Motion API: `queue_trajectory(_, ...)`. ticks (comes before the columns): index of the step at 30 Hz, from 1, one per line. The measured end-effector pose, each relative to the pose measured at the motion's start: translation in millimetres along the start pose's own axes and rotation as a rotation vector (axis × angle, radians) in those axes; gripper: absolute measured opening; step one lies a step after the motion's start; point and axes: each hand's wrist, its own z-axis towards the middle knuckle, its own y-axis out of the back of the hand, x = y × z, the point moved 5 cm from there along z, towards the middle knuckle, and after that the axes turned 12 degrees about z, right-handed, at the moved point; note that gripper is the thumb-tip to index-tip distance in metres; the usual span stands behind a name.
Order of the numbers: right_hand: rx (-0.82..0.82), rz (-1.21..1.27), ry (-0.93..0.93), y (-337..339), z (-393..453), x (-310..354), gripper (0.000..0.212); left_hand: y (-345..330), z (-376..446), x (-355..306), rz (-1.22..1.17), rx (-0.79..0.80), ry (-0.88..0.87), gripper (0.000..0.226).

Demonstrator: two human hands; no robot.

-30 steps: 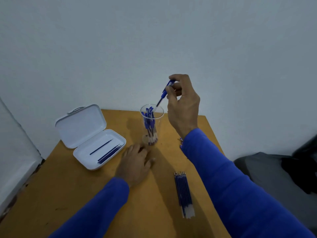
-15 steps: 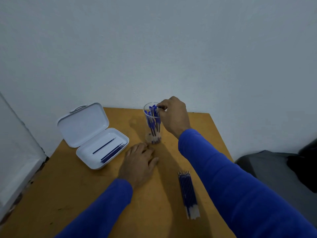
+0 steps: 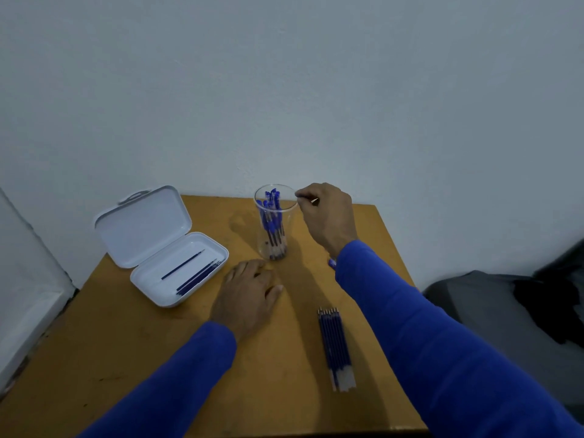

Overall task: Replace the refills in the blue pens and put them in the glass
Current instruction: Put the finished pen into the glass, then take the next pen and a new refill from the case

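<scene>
A clear glass (image 3: 275,222) stands near the table's far edge with several blue pens (image 3: 271,216) upright inside it. Just right of its rim hovers my right hand (image 3: 328,216), fingers loosely curled, with no pen in it. Palm down on the wooden table (image 3: 126,343), my left hand (image 3: 249,289) rests flat in front of the glass. A row of blue refills (image 3: 336,346) lies on the table to the right of my left hand. A small blue piece (image 3: 331,263) peeks out from under my right wrist; the rest of it is hidden.
An open white case (image 3: 164,248) at the left holds a few dark refills (image 3: 196,275). A white wall runs along the table's far edge. Grey and black fabric (image 3: 521,311) lies off the table's right edge.
My right hand lowered a blue pen into the glass, let it go, and has drawn back to the right of the rim. My left hand stayed flat on the table.
</scene>
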Motion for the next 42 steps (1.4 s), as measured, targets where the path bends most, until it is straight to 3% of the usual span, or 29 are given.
queue_trajectory(6,0.008,-0.096,-0.168,30.2,-24.7,-52.9,0.020,2.1,-1.6,-27.3,-0.034,-0.010,-0.069,0.035)
queue_trajectory(11,0.216,-0.372,-0.394,35.0,-53.7,-105.9,0.014,-0.9,5.3,-51.3,-0.076,0.005,-0.086,0.038)
queue_trajectory(15,0.370,-0.559,-0.464,26.7,-67.3,-134.2,0.009,-6.2,6.1,-52.8,-0.057,0.020,-0.069,0.042)
queue_trajectory(21,0.256,-0.536,-0.364,18.8,-81.3,-153.3,0.010,-7.7,5.4,-52.8,-0.046,0.033,-0.066,0.045)
queue_trajectory(30,0.141,-0.440,-0.394,14.1,-87.1,-154.2,0.017,-6.4,4.9,-52.4,-0.058,0.017,-0.068,0.043)
queue_trajectory(38,0.248,-0.495,-0.462,11.1,-80.0,-151.3,0.017,-2.2,5.8,-54.2,-0.064,0.023,-0.065,0.045)
queue_trajectory(42,0.213,-0.459,-0.426,13.4,-87.1,-134.6,0.018,-0.9,5.2,-52.4,-0.117,-0.011,-0.075,0.040)
